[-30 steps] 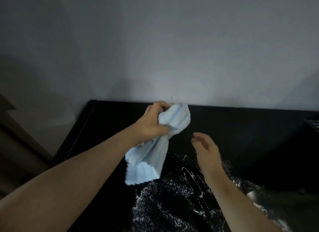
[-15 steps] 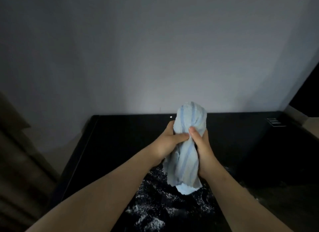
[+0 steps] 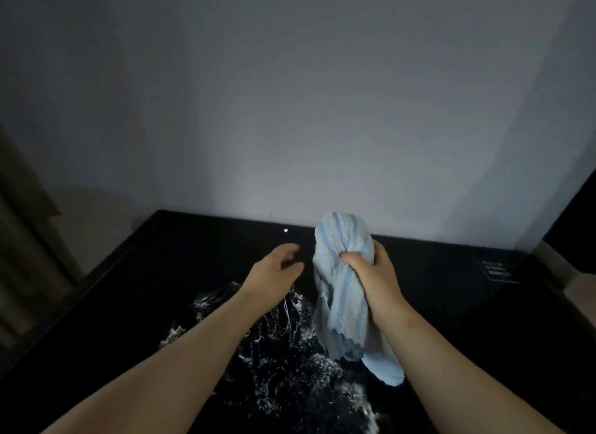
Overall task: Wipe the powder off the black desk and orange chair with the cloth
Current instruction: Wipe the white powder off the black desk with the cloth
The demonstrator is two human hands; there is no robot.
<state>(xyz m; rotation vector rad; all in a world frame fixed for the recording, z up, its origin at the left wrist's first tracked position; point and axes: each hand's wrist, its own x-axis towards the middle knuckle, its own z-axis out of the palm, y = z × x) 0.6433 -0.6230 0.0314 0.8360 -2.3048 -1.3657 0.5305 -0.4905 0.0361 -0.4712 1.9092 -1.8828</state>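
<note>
Black and glossy, the table (image 3: pixel 451 320) runs back to a plain pale grey wall (image 3: pixel 290 110). White powder (image 3: pixel 283 353) lies scattered and smeared across its near middle, and one small white speck (image 3: pixel 285 230) sits near the far edge. The right hand (image 3: pixel 375 272) holds the bunched blue-striped cloth (image 3: pixel 338 304) upright above the table, fingers wrapped round its middle, the loose end hanging toward the powder. The left hand (image 3: pixel 274 272) hovers just beside it, fingers loosely curled, holding nothing. A small ribbed panel (image 3: pixel 498 270) marks the table's far right.
</note>
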